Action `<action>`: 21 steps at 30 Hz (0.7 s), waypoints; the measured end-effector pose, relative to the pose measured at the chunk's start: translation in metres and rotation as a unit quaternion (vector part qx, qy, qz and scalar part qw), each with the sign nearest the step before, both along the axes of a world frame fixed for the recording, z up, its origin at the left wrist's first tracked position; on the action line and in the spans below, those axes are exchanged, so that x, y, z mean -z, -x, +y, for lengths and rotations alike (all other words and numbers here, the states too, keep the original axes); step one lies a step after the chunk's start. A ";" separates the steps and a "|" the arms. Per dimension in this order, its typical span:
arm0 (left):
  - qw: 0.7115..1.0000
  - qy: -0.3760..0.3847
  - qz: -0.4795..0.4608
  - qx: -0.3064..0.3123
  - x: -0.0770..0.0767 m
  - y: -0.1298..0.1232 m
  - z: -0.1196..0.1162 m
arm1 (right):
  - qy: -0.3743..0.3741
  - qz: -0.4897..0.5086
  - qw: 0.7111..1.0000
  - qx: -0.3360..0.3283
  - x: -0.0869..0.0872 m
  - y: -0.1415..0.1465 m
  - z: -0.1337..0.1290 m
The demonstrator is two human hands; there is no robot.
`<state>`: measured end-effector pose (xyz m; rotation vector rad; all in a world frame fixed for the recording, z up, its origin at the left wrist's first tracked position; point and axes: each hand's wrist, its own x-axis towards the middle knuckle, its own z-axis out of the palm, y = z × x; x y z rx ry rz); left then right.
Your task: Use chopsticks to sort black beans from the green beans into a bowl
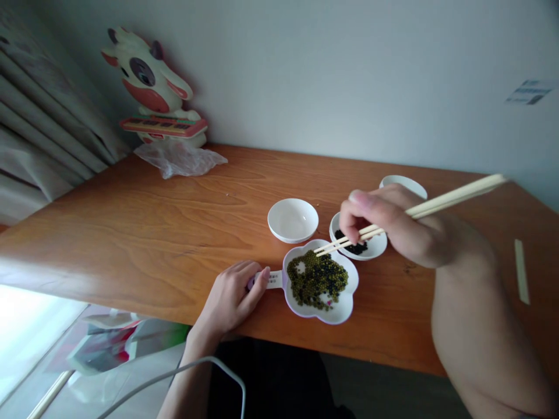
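A flower-shaped white dish (347, 308) with a purple rim holds green and black beans, with a small pink bit among them. My left hand (236, 294) is closed on the dish's handle. In my right hand (393, 221) is a pair of wooden chopsticks (458, 195), their tips at the upper part of the beans. Partly hidden behind that hand, a white bowl (376, 250) contains black beans. Left of it stands a white bowl (292, 220) with nothing visible inside.
Another white bowl (404, 183) is at the back right. A cow-shaped toy keyboard (163, 125) and a clear plastic bag (181, 160) sit at the back left. A pale strip (521, 272) lies at the right. A grey cable (196, 364) crosses my left forearm.
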<state>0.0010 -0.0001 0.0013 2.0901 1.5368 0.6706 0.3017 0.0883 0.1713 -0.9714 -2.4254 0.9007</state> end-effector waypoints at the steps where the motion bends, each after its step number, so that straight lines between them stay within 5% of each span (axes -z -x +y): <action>1: 1.000 0.001 -0.001 0.000 0.000 0.000 0.000 | 0.010 -0.017 1.000 -0.024 0.004 0.008 -0.001; 11: 1.000 0.005 -0.003 0.002 0.000 0.000 0.000 | 0.022 -0.059 0.990 -0.126 0.034 0.053 -0.001; 21: 1.000 -0.002 -0.005 0.000 -0.001 -0.001 0.000 | -0.014 -0.103 0.992 -0.075 0.033 0.042 0.003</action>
